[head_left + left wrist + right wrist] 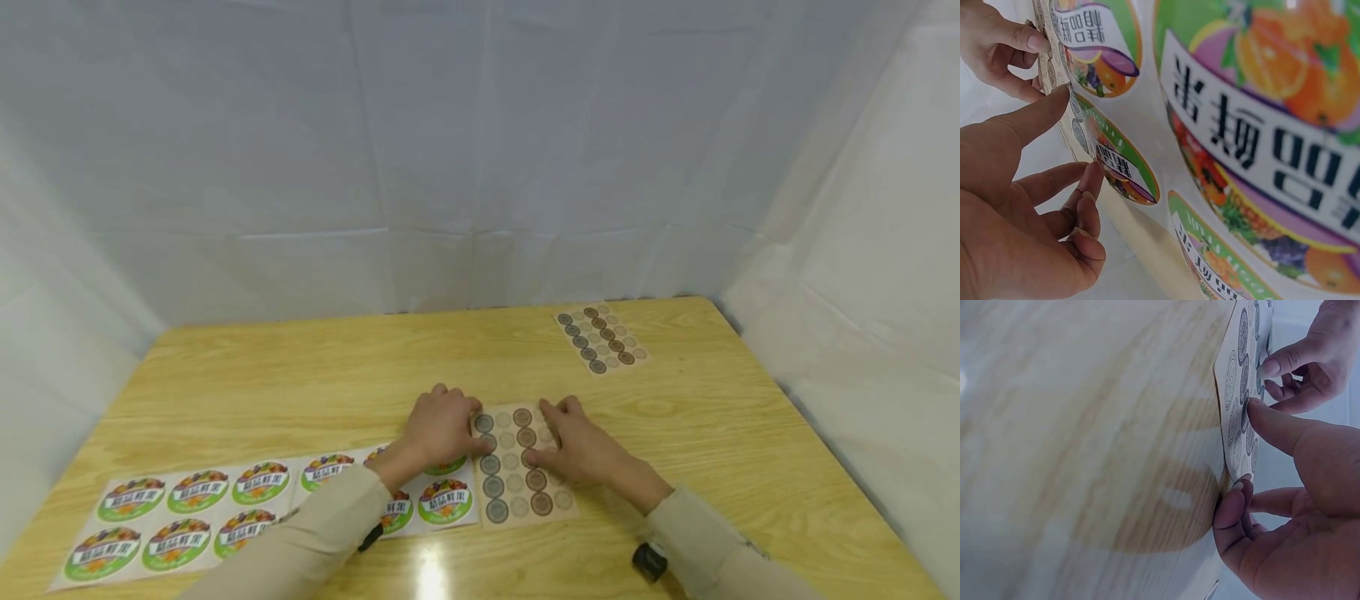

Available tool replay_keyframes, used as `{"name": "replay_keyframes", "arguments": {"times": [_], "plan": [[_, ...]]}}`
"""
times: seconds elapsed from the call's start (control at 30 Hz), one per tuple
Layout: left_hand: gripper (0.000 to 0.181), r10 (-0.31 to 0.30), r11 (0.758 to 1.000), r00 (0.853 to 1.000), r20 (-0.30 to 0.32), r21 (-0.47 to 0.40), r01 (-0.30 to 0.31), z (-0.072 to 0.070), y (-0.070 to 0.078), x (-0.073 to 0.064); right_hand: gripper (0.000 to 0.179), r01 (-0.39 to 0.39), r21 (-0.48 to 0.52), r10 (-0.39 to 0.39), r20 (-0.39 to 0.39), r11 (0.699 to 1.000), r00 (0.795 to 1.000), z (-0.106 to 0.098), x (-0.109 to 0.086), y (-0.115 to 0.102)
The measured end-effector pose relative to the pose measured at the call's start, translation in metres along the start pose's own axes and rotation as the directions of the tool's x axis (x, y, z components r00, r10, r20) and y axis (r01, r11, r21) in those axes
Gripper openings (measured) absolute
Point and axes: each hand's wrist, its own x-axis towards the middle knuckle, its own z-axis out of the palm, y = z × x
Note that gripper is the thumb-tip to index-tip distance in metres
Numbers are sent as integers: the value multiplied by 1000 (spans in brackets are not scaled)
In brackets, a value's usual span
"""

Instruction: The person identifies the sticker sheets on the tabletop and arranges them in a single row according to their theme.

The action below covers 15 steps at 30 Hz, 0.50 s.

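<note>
Evidently both hands are working on a beige paper sheet (516,483) printed with columns of grey, brown and pale round, coin-like stickers, which is lying toward the table's (337,375) front edge, slightly nearer the right edge than the left. The person's left hand (442,425) is gripping its left side, thumb and index finger spread along the edge, the other fingers curling inward. The right hand (585,446) is pinching the opposite side, its thumb pressing on the printed face and its index finger bending at the edge. A long white sheet of round, colourful fruit stickers (247,500) is stretching from near the table's left edge to the beige sheet's left side; whether they are overlapping cannot be told. Another beige sheet of coin-like stickers (603,337) is lying near the back right corner. Beige sleeves (322,525) are covering both forearms.
</note>
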Motion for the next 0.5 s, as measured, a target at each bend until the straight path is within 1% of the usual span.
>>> {"name": "replay_keyframes", "arguments": {"times": [0.23,0.5], "plan": [[59,-17,1000,1000,11,24,17,0,0,-3,82,25,-29,-25,-6,999,1000,1,0,-3],[58,-1,1000,1000,21,25,0,-2,0,-3,78,6,-160,-10,-23,987,1000,7,2,-8]]}}
